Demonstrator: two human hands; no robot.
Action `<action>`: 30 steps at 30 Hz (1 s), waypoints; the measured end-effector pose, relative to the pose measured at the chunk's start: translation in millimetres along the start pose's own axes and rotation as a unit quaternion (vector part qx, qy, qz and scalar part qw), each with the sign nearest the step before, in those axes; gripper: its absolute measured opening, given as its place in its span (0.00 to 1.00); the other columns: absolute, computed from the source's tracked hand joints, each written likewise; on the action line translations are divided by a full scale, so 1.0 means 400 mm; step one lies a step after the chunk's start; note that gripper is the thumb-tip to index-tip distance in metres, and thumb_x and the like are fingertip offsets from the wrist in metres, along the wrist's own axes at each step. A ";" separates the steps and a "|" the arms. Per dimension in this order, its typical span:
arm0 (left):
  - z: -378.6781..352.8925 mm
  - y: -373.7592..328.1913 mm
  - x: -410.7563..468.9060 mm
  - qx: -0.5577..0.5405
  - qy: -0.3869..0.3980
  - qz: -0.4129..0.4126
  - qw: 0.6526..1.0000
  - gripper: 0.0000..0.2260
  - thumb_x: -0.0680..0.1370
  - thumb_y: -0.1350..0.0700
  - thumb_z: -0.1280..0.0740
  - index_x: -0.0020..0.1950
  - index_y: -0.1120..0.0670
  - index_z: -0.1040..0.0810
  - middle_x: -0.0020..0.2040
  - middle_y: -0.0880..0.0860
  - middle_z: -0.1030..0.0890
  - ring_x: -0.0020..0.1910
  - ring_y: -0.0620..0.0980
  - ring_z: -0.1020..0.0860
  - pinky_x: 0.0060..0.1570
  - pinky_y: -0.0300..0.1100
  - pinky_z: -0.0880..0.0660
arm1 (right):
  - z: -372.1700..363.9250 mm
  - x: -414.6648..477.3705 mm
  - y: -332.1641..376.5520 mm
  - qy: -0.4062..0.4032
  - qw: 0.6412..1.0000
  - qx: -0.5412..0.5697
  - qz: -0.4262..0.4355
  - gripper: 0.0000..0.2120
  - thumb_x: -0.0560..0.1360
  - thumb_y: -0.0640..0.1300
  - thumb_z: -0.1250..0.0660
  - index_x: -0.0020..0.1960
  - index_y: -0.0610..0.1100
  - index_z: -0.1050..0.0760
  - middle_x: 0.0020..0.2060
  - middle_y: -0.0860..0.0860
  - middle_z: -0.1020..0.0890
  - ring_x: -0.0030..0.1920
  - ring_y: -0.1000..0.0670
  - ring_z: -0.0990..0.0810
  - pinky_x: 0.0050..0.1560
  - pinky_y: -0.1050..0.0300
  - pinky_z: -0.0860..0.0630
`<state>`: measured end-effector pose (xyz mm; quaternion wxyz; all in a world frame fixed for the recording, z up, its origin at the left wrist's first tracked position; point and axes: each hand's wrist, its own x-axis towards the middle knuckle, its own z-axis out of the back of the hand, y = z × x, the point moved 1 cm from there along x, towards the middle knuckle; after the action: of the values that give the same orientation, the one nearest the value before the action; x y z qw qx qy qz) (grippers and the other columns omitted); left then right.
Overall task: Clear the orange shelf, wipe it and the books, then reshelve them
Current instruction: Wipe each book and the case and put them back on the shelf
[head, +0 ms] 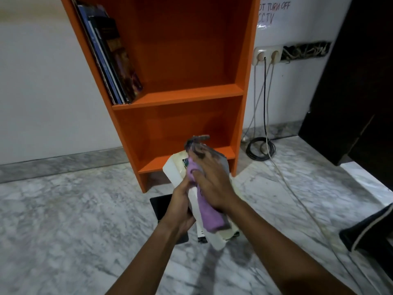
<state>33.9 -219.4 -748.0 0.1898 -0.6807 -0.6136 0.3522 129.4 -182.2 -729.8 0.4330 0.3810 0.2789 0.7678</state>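
Observation:
The orange shelf stands against the wall. Several books lean against the left side of its upper compartment; the lower compartment is bare. In front of the shelf's base, my left hand grips a white book from its left edge and holds it above the floor. My right hand presses a purple cloth flat onto that book's cover. A dark book lies on the marble floor under my hands, partly hidden.
Wall sockets to the right of the shelf feed cables that coil on the floor and trail toward me. A dark wooden door or cabinet fills the right side. A dark sleeve or trouser leg shows at the right edge.

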 end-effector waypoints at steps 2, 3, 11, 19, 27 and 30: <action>-0.021 0.007 -0.018 -0.001 0.029 0.019 0.999 0.18 0.85 0.52 0.43 0.61 0.59 0.16 0.55 0.60 0.14 0.53 0.57 0.15 0.50 0.49 0.18 | 0.031 0.058 -0.016 -0.042 0.998 -0.009 -0.052 0.26 0.81 0.55 0.48 0.77 0.53 0.34 0.75 0.51 0.29 0.75 0.50 0.33 0.74 0.49 0.36; -0.025 0.002 -0.020 -0.005 0.039 0.013 0.999 0.19 0.85 0.51 0.43 0.58 0.56 0.14 0.55 0.59 0.14 0.51 0.56 0.15 0.49 0.50 0.17 | 0.041 0.075 -0.027 -0.057 0.996 -0.007 -0.068 0.24 0.82 0.54 0.47 0.76 0.53 0.31 0.71 0.50 0.25 0.71 0.48 0.29 0.70 0.49 0.32; 0.054 -0.152 0.032 0.003 0.041 -0.058 0.997 0.18 0.84 0.49 0.42 0.66 0.57 0.21 0.62 0.62 0.18 0.61 0.63 0.19 0.60 0.63 0.23 | 0.020 -0.029 -0.183 -0.019 0.914 0.301 -0.272 0.09 0.79 0.51 0.34 0.48 0.48 0.18 0.45 0.52 0.15 0.49 0.49 0.17 0.48 0.60 0.24; 0.056 -0.219 0.069 0.178 -0.061 -0.073 0.979 0.23 0.81 0.46 0.35 0.72 0.56 0.27 0.61 0.58 0.17 0.58 0.61 0.18 0.60 0.60 0.22 | 0.075 0.006 -0.094 0.017 0.897 0.390 -0.208 0.10 0.66 0.32 0.24 0.44 0.43 0.13 0.46 0.44 0.13 0.48 0.45 0.15 0.51 0.53 0.19; -0.087 -0.123 0.040 0.229 -0.100 -0.081 0.965 0.29 0.72 0.47 0.22 0.64 0.50 0.35 0.56 0.56 0.19 0.50 0.53 0.16 0.53 0.52 0.18 | -0.031 -0.035 0.002 -0.200 0.978 -0.057 -0.020 0.08 0.71 0.44 0.29 0.50 0.49 0.22 0.38 0.51 0.17 0.38 0.47 0.19 0.33 0.52 0.24; -0.060 -0.146 0.050 0.164 -0.120 -0.103 0.974 0.22 0.73 0.60 0.24 0.61 0.55 0.31 0.53 0.62 0.18 0.46 0.58 0.15 0.46 0.55 0.16 | -0.059 -0.068 0.017 -0.138 0.983 -0.118 0.033 0.19 0.68 0.44 0.28 0.59 0.50 0.20 0.45 0.52 0.15 0.44 0.48 0.17 0.40 0.56 0.23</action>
<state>10.0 -185.6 -696.5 0.2595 -0.5263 -0.6324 0.5057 115.8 -211.7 -747.0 0.4841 0.4386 0.1114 0.7489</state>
